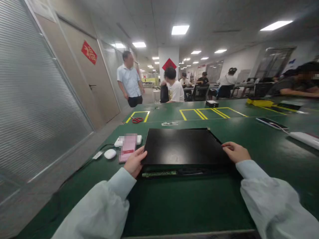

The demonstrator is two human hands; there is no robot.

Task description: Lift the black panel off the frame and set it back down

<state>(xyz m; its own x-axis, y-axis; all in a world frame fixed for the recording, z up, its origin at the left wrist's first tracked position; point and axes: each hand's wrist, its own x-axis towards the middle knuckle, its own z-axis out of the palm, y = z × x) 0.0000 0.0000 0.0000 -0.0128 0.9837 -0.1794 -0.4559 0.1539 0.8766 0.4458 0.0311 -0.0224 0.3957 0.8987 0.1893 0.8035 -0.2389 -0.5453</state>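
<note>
A flat, glossy black display panel [183,146] is between my hands, its near edge tilted up off the table. My left hand [136,161] grips its left edge, thumb on top. On the right edge, my right hand [235,152] pinches the rim with fingers bent. Beneath the near edge shows a narrow green circuit board strip [159,173] beside a dark part; what else lies under the panel is hidden. A pink phone [128,147] lies just left of my left hand.
The green table [189,202] carries a white round case [110,153], a white power strip [139,139], red-handled scissors [137,120], a small white item [169,123], a dark phone [271,123] and a yellow tray [259,103]. Several people sit or stand beyond.
</note>
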